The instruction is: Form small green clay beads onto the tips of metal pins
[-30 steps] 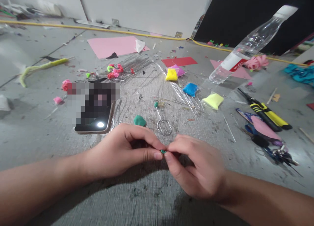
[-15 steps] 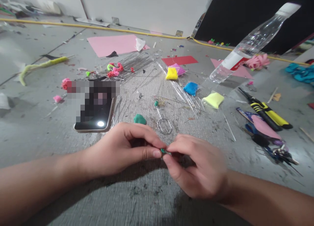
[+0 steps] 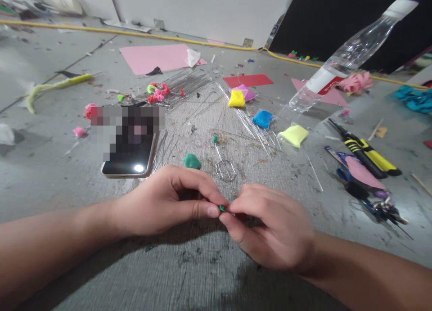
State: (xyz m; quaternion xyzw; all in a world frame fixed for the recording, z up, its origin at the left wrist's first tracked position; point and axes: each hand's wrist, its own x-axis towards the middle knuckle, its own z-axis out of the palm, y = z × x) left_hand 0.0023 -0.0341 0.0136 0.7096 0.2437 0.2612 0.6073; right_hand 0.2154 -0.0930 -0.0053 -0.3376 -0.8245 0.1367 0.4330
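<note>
Between the fingertips of both hands is a tiny piece of green clay (image 3: 222, 208), partly covered by the fingers. My left hand (image 3: 172, 200) pinches it with thumb and forefinger from the left. From the right, my right hand (image 3: 270, 225) closes its thumb and forefinger at the same spot. Just beyond the fingers lies a twisted wire piece (image 3: 225, 169), with a round loop at the near end and a green clay ball (image 3: 215, 139) at the far end. A larger lump of green clay (image 3: 192, 161) rests behind my left hand.
A phone (image 3: 130, 153) lies at the left, and a plastic bottle (image 3: 351, 59) stands tilted-looking at the right. Clay packets, yellow (image 3: 236, 98), blue (image 3: 263, 119) and pale yellow (image 3: 294, 136), lie beyond among thin wires. A black-and-yellow tool (image 3: 367, 155) is at the right.
Both hands keep their pinch and have shifted very slightly left. A bit more of the green clay shows between the fingertips. The view has tilted a little.
</note>
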